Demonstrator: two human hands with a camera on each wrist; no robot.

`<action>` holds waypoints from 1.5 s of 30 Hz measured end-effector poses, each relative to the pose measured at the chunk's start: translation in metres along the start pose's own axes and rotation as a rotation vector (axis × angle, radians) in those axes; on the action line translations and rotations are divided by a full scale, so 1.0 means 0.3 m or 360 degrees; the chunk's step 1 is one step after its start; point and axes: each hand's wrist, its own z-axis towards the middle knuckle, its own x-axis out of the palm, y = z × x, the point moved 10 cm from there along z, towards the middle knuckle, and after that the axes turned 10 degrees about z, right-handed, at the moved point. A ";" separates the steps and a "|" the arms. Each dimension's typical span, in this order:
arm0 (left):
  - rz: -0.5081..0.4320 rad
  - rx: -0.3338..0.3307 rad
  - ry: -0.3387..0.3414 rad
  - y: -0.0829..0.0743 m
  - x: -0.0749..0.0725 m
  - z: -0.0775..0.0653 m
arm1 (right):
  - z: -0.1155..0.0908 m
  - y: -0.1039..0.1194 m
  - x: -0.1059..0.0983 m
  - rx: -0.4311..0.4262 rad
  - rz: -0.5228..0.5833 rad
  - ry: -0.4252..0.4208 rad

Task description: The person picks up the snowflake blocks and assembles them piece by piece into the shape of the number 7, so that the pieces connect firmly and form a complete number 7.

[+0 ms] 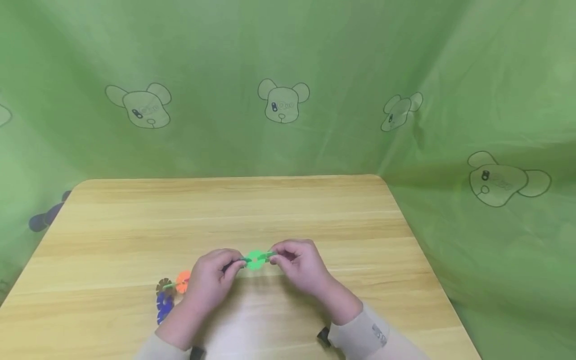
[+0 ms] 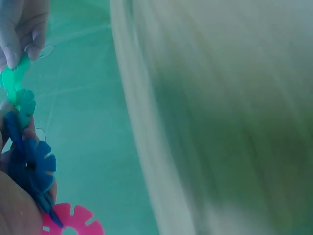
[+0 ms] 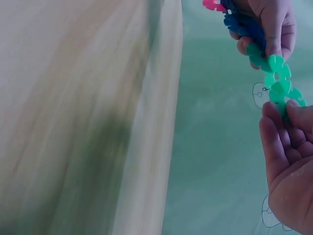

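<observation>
A bright green notched disc, of the interlocking snowflake kind, is held up between both hands above the table. My right hand pinches another green disc slotted into it, between thumb and fingertips. From the other side, my left hand pinches a darker green disc of the same chain. Blue discs run along the left palm, with a pink disc joined beyond them. Past the left wrist in the head view appear an orange disc, a brown disc and blue discs.
The wood-grain table has rounded far corners. A green curtain printed with bear heads hangs behind it and along the sides. A dark purple shape shows beside the table's left edge.
</observation>
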 end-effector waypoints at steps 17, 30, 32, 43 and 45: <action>0.0110 0.0387 0.0258 -0.091 0.059 0.008 | 0.024 -0.127 0.063 0.0612 0.0020 0.0745; 0.0251 0.0126 -0.0053 0.016 -0.042 0.020 | 0.004 -0.189 -0.006 0.0631 0.0115 0.0514; 0.0291 0.0001 -0.0144 0.075 -0.089 0.013 | -0.001 -0.193 -0.037 0.0621 0.0128 0.0443; 0.0537 -0.0530 -0.0179 0.312 -0.201 -0.045 | -0.062 -0.179 -0.135 0.0518 0.0240 0.0248; 0.0554 -0.0547 -0.0121 0.321 -0.189 -0.029 | -0.088 -0.180 -0.135 0.0517 0.0272 0.0220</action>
